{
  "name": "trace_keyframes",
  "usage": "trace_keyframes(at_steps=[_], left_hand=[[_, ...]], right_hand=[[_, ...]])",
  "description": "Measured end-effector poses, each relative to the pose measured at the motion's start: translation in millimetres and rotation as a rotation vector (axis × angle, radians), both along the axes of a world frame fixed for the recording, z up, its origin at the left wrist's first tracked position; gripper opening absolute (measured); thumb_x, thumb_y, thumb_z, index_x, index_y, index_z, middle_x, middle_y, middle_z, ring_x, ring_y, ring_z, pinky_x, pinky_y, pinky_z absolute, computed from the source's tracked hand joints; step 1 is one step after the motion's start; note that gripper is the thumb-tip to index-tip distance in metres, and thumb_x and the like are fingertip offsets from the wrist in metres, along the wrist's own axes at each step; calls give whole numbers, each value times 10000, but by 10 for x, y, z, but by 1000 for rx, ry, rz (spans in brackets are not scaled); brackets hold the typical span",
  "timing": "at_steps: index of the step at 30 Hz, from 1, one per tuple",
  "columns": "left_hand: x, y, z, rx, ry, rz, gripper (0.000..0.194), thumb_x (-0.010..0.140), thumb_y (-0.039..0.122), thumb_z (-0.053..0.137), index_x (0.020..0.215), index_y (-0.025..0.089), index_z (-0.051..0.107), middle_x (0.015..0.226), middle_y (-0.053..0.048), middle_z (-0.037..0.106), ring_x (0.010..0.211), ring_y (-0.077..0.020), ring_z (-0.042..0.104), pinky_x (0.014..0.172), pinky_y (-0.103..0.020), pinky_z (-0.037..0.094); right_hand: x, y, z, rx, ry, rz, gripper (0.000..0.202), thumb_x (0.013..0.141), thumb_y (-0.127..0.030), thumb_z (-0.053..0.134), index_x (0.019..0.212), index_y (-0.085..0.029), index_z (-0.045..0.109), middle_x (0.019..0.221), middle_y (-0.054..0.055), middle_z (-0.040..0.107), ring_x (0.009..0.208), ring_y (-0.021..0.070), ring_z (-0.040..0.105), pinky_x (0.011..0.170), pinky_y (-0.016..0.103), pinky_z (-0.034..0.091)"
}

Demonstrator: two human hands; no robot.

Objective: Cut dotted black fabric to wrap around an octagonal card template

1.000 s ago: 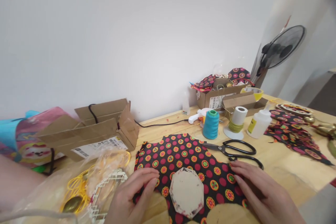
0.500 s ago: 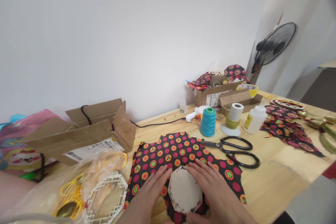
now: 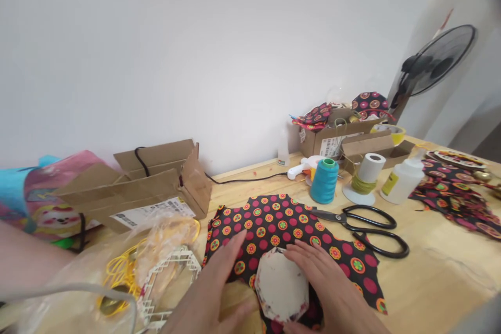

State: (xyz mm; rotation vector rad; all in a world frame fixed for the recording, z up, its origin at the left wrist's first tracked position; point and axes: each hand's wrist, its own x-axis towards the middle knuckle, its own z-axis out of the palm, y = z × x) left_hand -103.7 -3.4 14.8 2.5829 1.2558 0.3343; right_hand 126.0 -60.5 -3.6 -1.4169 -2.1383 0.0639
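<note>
A white octagonal piece (image 3: pixel 281 286), its rim stained reddish, lies flat on black cloth (image 3: pixel 266 219) printed with red dots and flowers. My right hand (image 3: pixel 324 287) grips the piece at its right side, fingers on the upper edge and thumb at the lower edge. Left of it, apart from the piece, my left hand (image 3: pixel 215 292) hovers over the cloth, thumb and fingers spread with nothing between them. Black-handled scissors (image 3: pixel 360 224) rest with their blade tips at the cloth's upper right edge.
A white lattice frame (image 3: pixel 172 266) and yellow cord (image 3: pixel 121 271) lie with clear plastic at left, before a cardboard box (image 3: pixel 156 188). Behind the scissors stand a teal thread cone (image 3: pixel 324 181), a green cord spool (image 3: pixel 363 186) and a glue bottle (image 3: pixel 401 182). A fan (image 3: pixel 438 65) stands at far right.
My left hand has come away from the octagonal piece's left side, its fingers lifting and parting. My right hand stays at the piece. The whole view has shifted slightly.
</note>
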Motion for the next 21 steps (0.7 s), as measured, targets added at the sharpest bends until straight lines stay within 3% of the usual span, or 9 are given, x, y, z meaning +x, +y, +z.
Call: trace_keyframes(at_steps=[3,6,10,15,21], left_hand=[[-138,78,68,40,-54,138,584,812,285,405,1339,299,155,1384,-47,349,1228,-203,333,953,-418,342],[-223,138,107,76,-90,196,529,823,274,385,1322,299,210,1365,-37,386,1212,-190,368,954,-407,355],[-241,171,79,84,-22,177,498,793,255,422,1283,252,329,1311,-53,462,1175,-194,425,931,-385,394],[-253,212,17,160,94,171,356,791,239,380,1088,209,573,1236,-92,537,1125,-215,480,908,-377,413],[-336,246,-3,193,173,267,349,775,220,395,1056,189,600,1213,-122,552,1082,-224,520,877,-375,445]], right_hand=[[34,-6,-31,-16,-1,4,606,576,-302,666,1125,-80,533,1139,170,589,1040,324,544,878,464,460],[85,-25,-53,-35,3,-2,618,569,-287,675,1141,-106,527,1155,156,581,1032,314,553,884,441,463],[144,-48,-65,-14,-32,6,633,575,-316,695,1141,-86,528,1143,166,587,1023,311,561,867,412,482],[168,-65,-32,-7,-27,4,627,579,-362,706,1126,-105,541,1126,155,602,1003,299,577,887,400,467],[169,-48,-51,-13,26,17,624,578,-348,711,1144,-153,536,1153,131,589,1011,297,573,892,408,465]])
